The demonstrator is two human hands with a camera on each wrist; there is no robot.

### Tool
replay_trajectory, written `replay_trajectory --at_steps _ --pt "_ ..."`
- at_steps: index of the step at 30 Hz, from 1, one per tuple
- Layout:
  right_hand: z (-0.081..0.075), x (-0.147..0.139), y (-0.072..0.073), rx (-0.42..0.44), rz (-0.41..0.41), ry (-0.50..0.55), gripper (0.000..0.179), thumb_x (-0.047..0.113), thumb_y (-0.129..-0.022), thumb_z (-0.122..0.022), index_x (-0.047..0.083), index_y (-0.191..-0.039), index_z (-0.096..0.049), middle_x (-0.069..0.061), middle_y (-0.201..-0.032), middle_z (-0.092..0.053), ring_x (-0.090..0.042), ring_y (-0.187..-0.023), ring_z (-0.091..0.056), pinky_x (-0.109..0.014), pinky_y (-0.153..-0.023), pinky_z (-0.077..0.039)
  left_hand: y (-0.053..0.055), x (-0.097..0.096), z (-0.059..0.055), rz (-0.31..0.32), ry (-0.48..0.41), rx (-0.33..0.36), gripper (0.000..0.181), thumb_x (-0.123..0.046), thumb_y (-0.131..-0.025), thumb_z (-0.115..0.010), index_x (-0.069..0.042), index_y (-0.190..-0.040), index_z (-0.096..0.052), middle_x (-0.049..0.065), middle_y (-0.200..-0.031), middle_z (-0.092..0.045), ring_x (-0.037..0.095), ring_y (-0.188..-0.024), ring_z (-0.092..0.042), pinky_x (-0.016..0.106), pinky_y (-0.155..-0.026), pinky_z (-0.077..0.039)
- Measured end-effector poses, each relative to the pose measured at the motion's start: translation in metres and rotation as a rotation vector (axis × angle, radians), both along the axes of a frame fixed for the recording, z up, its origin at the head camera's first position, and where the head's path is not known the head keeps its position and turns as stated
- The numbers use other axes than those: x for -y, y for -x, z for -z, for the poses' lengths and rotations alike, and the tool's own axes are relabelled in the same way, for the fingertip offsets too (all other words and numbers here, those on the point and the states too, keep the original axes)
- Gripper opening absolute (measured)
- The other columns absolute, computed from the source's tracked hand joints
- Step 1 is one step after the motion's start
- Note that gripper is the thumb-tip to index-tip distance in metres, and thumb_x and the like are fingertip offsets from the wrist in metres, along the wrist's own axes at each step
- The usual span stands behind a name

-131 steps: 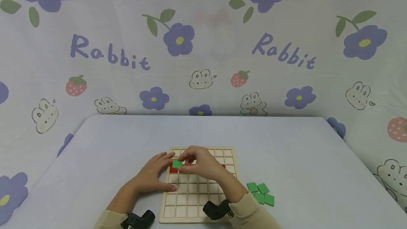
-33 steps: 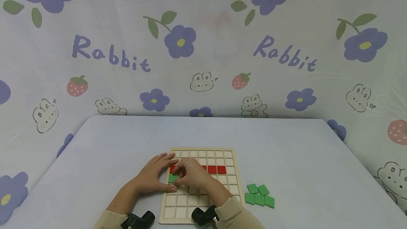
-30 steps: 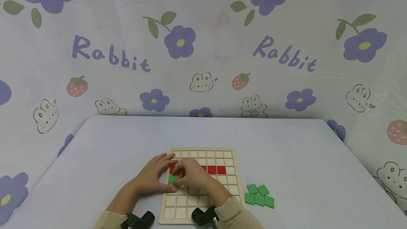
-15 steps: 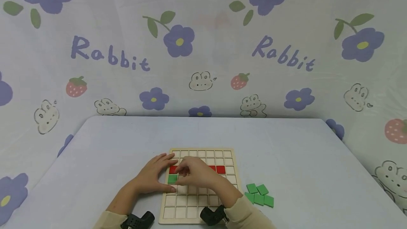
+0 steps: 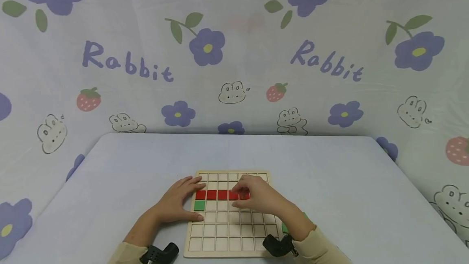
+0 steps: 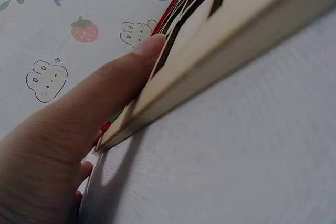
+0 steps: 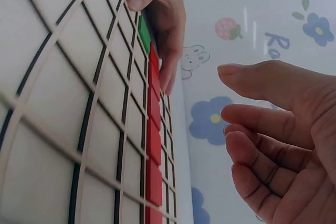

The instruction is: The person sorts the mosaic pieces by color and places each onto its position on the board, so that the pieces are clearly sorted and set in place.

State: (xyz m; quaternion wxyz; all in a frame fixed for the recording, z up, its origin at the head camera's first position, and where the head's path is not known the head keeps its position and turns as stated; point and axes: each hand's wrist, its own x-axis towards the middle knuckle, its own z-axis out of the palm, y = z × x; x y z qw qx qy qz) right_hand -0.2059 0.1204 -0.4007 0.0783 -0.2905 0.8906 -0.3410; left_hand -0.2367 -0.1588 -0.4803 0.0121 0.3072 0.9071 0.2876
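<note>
A wooden grid board (image 5: 221, 231) lies on the table. A row of red square tiles (image 5: 222, 194) sits in its cells, and one green tile (image 5: 199, 205) fills the leftmost cell of the row below. My left hand (image 5: 174, 203) rests spread along the board's left edge; in the left wrist view its thumb (image 6: 115, 82) lies over the wooden rim (image 6: 210, 72). Above the right part of the red row is my right hand (image 5: 260, 194). Nothing shows between its loosely bent fingers, and the right wrist view has this hand (image 7: 294, 145) apart from the grid.
Loose green tiles (image 5: 284, 228) lie on the white table (image 5: 146, 162) right of the board, mostly hidden by the right forearm. Each wrist carries a black camera (image 5: 277, 245). A printed curtain (image 5: 253, 64) hangs behind the table's far edge.
A green tile first pinched in my right hand now sits in the leftmost cell below the red row. The right hand has since moved away to the right; the left has stayed put.
</note>
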Motion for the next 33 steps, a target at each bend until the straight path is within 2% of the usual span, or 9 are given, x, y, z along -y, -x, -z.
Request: replay_trajectory --at_steps 3,10,17,27,33 --pt "-0.003 -0.012 -0.004 0.000 0.014 0.013 0.030 0.020 -0.080 -0.073 0.003 -0.104 -0.068 -0.005 -0.085 -0.060 -0.013 -0.075 -0.052 -0.021 -0.065 -0.048 0.001 0.000 0.000 0.003 0.002 0.008 0.088 -0.058 -0.064 -0.076 -0.019 -0.137 -0.047 0.004 -0.150 -0.035 0.034 -0.140 -0.024 0.059 -0.111 -0.021" --pt "-0.009 -0.037 -0.011 -0.074 0.086 0.055 0.031 0.018 -0.079 -0.074 0.006 -0.107 -0.067 -0.003 -0.094 -0.062 -0.008 -0.077 -0.052 -0.020 -0.066 -0.049 0.001 0.000 -0.001 0.001 0.006 0.002 0.088 -0.058 -0.064 -0.075 -0.019 -0.137 -0.047 0.005 -0.150 -0.035 0.035 -0.140 -0.024 0.059 -0.111 -0.020" --pt "-0.003 -0.053 -0.021 -0.106 0.180 0.061 0.030 0.016 -0.077 -0.075 0.006 -0.105 -0.067 -0.003 -0.093 -0.062 -0.005 -0.075 -0.050 -0.022 -0.065 -0.049 0.001 0.000 0.000 -0.012 0.020 0.005 0.089 -0.060 -0.064 -0.074 -0.020 -0.138 -0.046 0.004 -0.150 -0.035 0.034 -0.140 -0.023 0.058 -0.112 -0.019" --pt "0.002 -0.079 -0.038 -0.118 0.216 0.056 0.034 0.019 -0.076 -0.076 0.005 -0.106 -0.067 -0.003 -0.093 -0.062 -0.001 -0.074 -0.050 -0.026 -0.064 -0.050 0.002 0.000 0.001 -0.025 0.024 0.031 0.089 -0.060 -0.063 -0.075 -0.021 -0.138 -0.047 0.002 -0.150 -0.034 0.033 -0.141 -0.023 0.058 -0.112 -0.019" --pt "0.002 -0.097 -0.045 -0.125 0.255 0.038 0.034 0.020 -0.075 -0.077 0.007 -0.105 -0.067 -0.001 -0.091 -0.061 -0.001 -0.074 -0.050 -0.023 -0.063 -0.047 0.002 0.001 0.001 -0.021 0.012 0.035 0.089 -0.059 -0.063 -0.075 -0.021 -0.138 -0.046 0.002 -0.150 -0.034 0.033 -0.141 -0.023 0.058 -0.112 -0.019"
